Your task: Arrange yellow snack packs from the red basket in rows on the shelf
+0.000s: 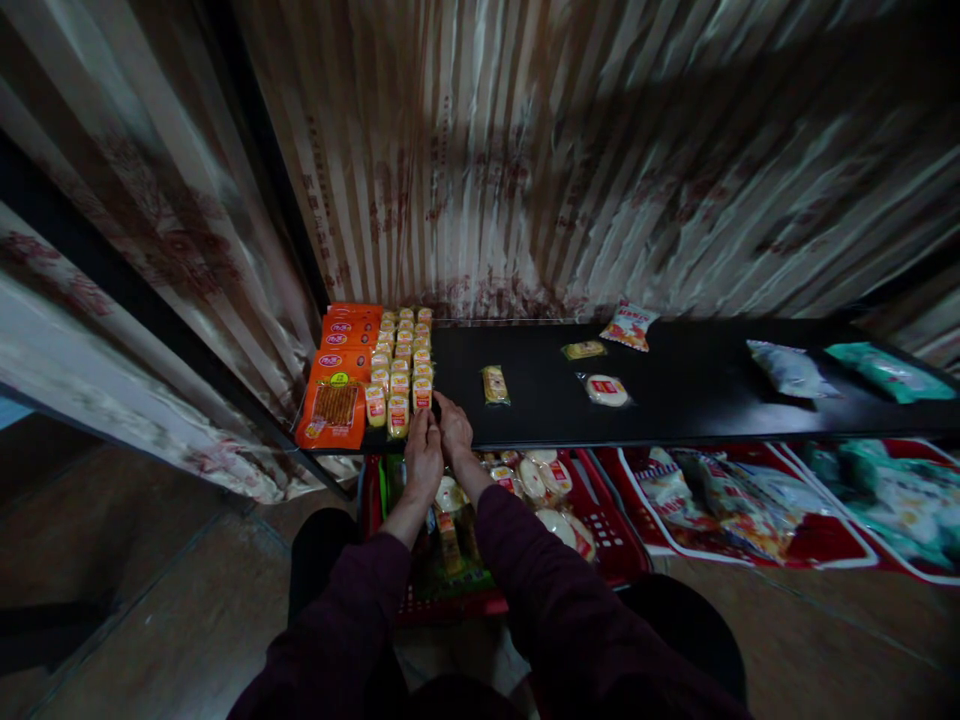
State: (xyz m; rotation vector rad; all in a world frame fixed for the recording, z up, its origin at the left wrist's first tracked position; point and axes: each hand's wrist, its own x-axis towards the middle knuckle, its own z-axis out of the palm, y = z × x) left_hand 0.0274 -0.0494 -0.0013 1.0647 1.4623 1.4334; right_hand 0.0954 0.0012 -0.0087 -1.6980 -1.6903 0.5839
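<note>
Several small yellow packets (400, 362) stand in close columns on the black shelf (525, 418), beside overlapping orange snack bags (337, 375) at its left end. My left hand (424, 455) and my right hand (453, 428) are together at the front of the rightmost column. The fingertips of both reach the nearest packet (422, 393); whether anything else is between them is hidden. One gold packet (495, 385) lies alone to the right of my hands. Further right are another gold packet (584, 350) and a round white packaged item (606, 390).
On the shelf lie a white and orange bag (630, 326), a pale bag (791, 368) and a teal bag (890, 372). Below its front edge are red baskets (626, 545) of packaged snacks. A dark post (262, 150) rises at the left, and striped curtains hang behind.
</note>
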